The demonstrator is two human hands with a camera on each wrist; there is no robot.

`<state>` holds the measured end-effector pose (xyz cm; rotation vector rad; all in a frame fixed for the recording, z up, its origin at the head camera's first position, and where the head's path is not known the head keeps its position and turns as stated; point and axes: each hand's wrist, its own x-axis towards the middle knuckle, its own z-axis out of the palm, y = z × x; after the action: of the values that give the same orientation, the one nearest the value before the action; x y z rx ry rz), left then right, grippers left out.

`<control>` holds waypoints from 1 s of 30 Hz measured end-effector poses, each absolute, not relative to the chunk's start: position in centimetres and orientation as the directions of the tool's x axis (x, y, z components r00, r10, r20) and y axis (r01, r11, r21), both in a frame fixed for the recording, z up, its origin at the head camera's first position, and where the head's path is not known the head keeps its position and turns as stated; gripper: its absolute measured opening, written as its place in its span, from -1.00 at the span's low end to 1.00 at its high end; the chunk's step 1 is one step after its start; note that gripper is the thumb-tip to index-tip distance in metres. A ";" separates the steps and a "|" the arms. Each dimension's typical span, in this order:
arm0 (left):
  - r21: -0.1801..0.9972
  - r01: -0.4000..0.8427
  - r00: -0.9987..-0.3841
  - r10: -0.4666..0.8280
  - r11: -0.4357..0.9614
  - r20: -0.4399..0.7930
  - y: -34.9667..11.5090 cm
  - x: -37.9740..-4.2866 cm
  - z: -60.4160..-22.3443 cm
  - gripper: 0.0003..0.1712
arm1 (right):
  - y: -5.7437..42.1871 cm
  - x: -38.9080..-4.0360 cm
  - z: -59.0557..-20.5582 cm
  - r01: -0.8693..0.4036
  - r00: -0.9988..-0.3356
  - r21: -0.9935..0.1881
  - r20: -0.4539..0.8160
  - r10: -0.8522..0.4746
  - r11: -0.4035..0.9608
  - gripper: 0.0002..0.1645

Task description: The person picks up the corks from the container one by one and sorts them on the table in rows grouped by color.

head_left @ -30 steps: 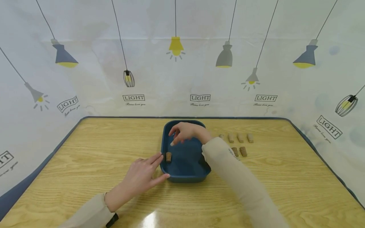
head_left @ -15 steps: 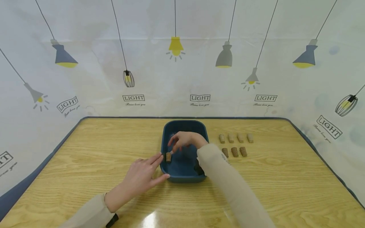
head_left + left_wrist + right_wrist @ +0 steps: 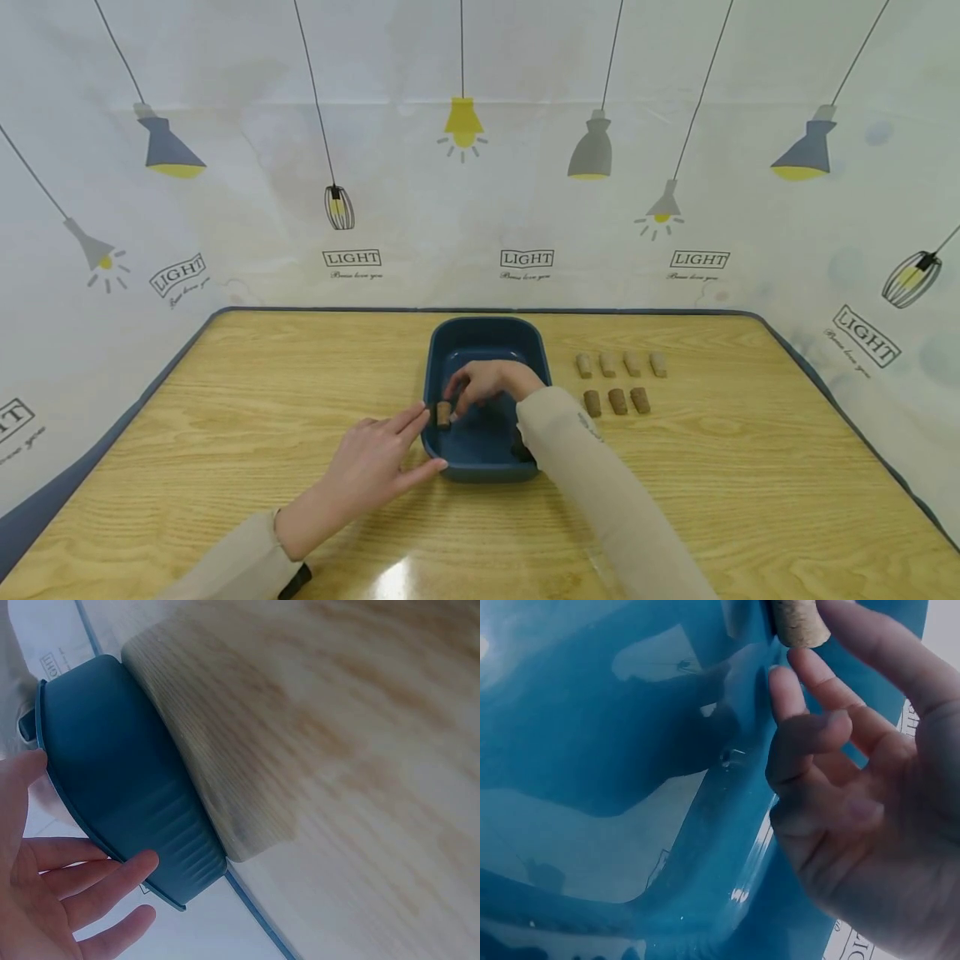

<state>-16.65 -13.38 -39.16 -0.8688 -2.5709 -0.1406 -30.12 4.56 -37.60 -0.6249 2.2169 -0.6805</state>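
Note:
A blue tray (image 3: 487, 473) stands on the table, and a brown cork (image 3: 443, 415) is inside it by the left wall. My right hand (image 3: 487, 383) reaches into the tray, thumb and forefinger beside the cork. In the right wrist view, the thumb overlaps the cork (image 3: 799, 624) and the forefinger tip lies at its lower end; no firm hold shows. With fairly straight fingers, my left hand (image 3: 367, 462) rests against the tray's left rim and near corner. The left wrist view has this hand (image 3: 67, 892) along the tray's outer wall (image 3: 120, 757).
Several corks stand in two rows right of the tray: a paler back row (image 3: 632, 363) and a browner front row (image 3: 617, 401). A wooden table (image 3: 285, 375) reaches back to a wall sheet (image 3: 420, 183) printed with lamps.
My right hand has come down and nearer inside the tray, its fingertips now beside the cork. The cork and my left hand stay where they were.

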 end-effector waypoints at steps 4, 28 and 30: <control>-0.038 0.601 -0.714 0.557 0.799 0.425 -13.3 -16.6 -39.2 -0.23 | 4.4 -30.1 -38.0 -0.226 -0.605 -0.644 -0.496 -0.623 0.731 -0.60; -0.043 0.600 -0.713 0.559 0.799 0.424 -13.3 -16.5 -39.1 -0.23 | 3.7 -30.1 -38.5 -0.321 -0.635 -0.554 -0.476 -0.609 0.768 -0.61; -0.042 0.599 -0.715 0.558 0.799 0.422 -13.3 -16.5 -39.1 -0.23 | 3.8 -30.1 -38.4 -0.317 -0.633 -0.565 -0.472 -0.614 0.761 -0.61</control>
<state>-16.54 -13.32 -39.06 -0.8690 -2.5684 -0.1366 -30.13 3.78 -38.44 -0.6932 2.2845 -0.5754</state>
